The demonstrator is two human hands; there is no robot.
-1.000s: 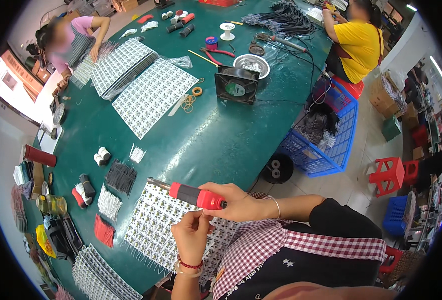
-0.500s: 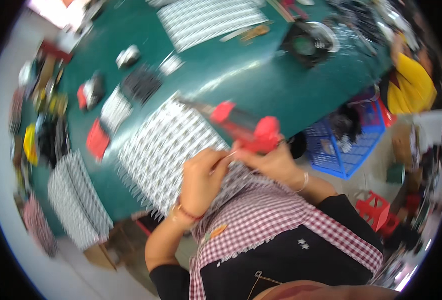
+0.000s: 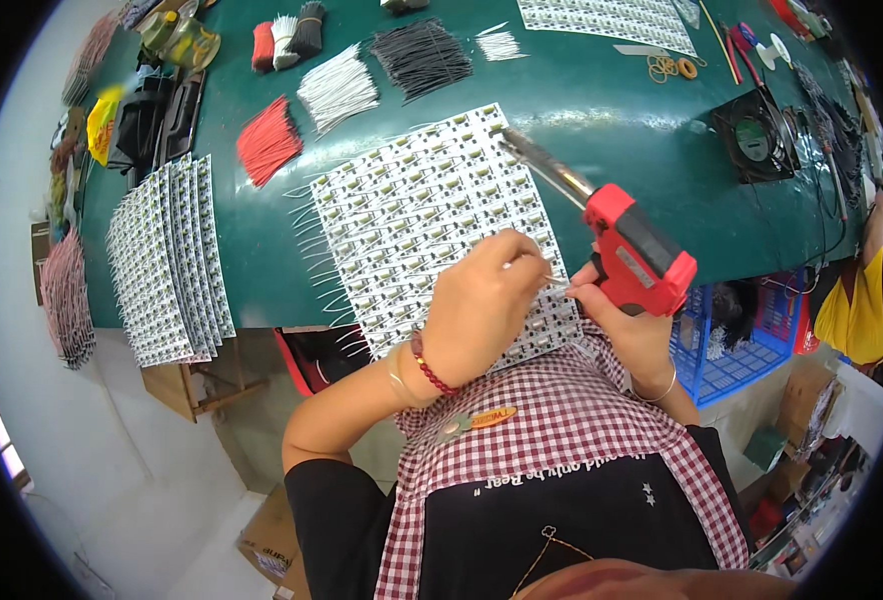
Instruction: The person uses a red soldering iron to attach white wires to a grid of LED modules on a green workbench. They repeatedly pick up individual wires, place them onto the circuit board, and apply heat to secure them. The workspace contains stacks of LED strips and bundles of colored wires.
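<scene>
The right grip (image 3: 630,328) held a red-and-black plastic soldering gun (image 3: 644,258) pointing up-left; the left grip (image 3: 490,298), beside it, pinched a thin pale wire (image 3: 556,281).

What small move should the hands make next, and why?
Probably let the right hand release the thin pale strand, leaving it with the left hand: both seem to pinch it, while the right also holds the red-and-black pistol-shaped soldering tool, whose metal barrel points away from it.
</scene>
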